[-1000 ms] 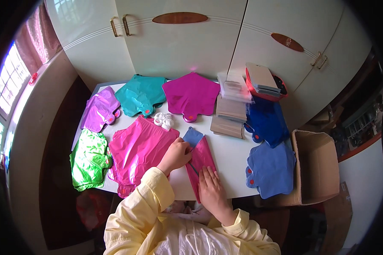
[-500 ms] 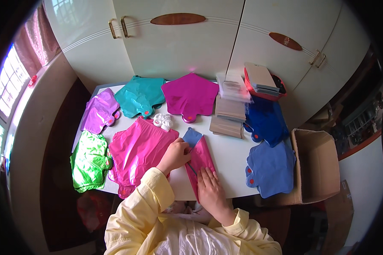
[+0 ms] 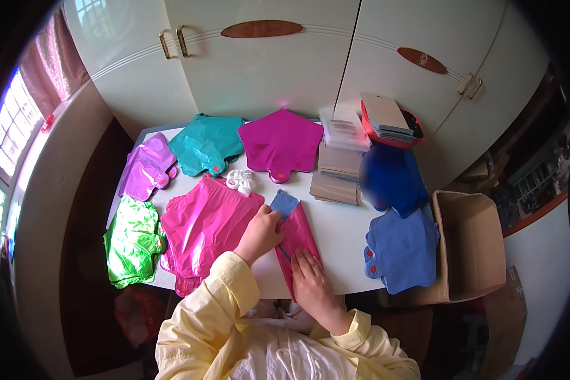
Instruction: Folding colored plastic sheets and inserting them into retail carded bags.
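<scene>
A folded pink foil balloon (image 3: 303,234) lies as a narrow strip near the table's front edge. A blue-grey flat piece (image 3: 285,203) with a small holed tab pokes out of its far end. My left hand (image 3: 261,233) is closed, pinching the strip's left edge close to the blue-grey piece; its fingertips are partly hidden. Flat on the strip's near part rests my right hand (image 3: 313,286), fingers stretched out. Just left of the strip is a stack of flat pink foil balloons (image 3: 210,223), with a white ribbon bundle (image 3: 240,182) at its far corner.
Around the white table (image 3: 335,253) lie flat balloons: green (image 3: 133,244), lilac (image 3: 147,166), teal (image 3: 206,142), magenta (image 3: 280,144), dark blue (image 3: 396,177) and light blue (image 3: 402,252). Card stacks (image 3: 337,180), plastic sleeves (image 3: 344,130), a red basket (image 3: 399,136) and a cardboard box (image 3: 468,247) stand right.
Both hands stay in nearly the same places on the folded balloon. The whole view has shifted very slightly; nothing has been picked up or let go.
</scene>
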### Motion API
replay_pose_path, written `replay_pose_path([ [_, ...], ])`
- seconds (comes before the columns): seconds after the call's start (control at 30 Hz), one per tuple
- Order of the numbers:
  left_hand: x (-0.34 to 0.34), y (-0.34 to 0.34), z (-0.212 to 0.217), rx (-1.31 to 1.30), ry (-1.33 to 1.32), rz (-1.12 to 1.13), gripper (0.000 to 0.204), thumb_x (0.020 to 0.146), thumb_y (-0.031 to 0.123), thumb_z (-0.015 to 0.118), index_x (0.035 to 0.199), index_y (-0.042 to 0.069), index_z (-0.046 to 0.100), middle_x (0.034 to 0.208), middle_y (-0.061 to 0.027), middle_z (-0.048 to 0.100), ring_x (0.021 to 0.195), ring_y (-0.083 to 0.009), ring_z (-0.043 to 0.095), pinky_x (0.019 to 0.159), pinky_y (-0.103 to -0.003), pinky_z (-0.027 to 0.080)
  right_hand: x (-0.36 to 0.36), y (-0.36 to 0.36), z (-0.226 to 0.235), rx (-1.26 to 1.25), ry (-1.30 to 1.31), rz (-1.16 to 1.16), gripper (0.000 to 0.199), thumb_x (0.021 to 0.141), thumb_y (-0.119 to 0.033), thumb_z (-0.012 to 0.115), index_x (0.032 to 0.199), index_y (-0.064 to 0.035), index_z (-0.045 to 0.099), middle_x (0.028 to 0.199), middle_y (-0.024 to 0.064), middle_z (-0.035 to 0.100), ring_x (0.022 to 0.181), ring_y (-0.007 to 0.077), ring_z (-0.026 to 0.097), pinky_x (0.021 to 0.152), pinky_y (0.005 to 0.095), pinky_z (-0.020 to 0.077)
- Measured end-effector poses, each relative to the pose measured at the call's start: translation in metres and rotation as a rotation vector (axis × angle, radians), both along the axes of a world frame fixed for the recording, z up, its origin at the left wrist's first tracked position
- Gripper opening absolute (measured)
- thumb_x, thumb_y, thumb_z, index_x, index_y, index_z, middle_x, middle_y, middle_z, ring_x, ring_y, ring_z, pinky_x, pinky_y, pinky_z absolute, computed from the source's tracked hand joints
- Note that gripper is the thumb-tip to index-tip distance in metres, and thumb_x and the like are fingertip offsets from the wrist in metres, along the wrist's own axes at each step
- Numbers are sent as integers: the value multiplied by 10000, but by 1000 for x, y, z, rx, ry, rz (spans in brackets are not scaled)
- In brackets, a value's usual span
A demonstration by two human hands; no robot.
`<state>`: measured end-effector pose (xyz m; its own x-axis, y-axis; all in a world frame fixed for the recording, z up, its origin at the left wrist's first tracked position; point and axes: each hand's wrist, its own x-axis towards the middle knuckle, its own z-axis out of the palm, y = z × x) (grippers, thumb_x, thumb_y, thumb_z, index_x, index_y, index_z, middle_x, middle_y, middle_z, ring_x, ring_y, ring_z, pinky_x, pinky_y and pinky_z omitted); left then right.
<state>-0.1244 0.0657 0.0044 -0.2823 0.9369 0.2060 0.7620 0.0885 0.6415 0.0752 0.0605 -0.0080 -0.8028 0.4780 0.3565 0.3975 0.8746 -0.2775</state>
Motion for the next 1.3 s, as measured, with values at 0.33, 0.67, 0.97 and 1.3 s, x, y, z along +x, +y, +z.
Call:
replay_pose_path([
  [0.33, 43, -17, 20, 99, 214, -533, 258, 821, 160, 573, 1046, 50, 634, 778, -87, 536, 711, -252, 591, 636, -344, 521, 3, 0, -13, -66, 99, 12, 246, 829, -68, 530, 1035, 56, 583, 1042, 230, 563, 1038, 400, 531, 923, 452, 441],
  [0.67, 31, 9, -17, -106, 240, -244, 450, 858, 182, 492, 1255, -16, 422, 848, -212, 598, 685, -396, 629, 592, -461, 523, 1, 1, -2, -72, 77, 30, 361, 815, -52, 532, 1157, 62, 549, 1210, 216, 530, 1141, 364, 504, 979, 420, 415],
  [0.97, 21, 32, 13, -321, 252, -123, 523, 858, 198, 468, 1342, 11, 403, 821, -229, 634, 685, -399, 633, 624, -483, 515, 4, 0, -6, -86, 55, 44, 413, 819, -80, 544, 1204, 67, 514, 1274, 206, 495, 1182, 356, 478, 1006, 429, 393],
  [1.3, 18, 35, 5, -364, 287, -144, 558, 842, 123, 434, 1382, 10, 354, 829, -225, 639, 690, -389, 646, 625, -471, 521, 2, 82, 35, -274, 216, -40, 110, 820, -120, 606, 895, -56, 656, 842, 116, 648, 782, 315, 608, 695, 400, 490],
])
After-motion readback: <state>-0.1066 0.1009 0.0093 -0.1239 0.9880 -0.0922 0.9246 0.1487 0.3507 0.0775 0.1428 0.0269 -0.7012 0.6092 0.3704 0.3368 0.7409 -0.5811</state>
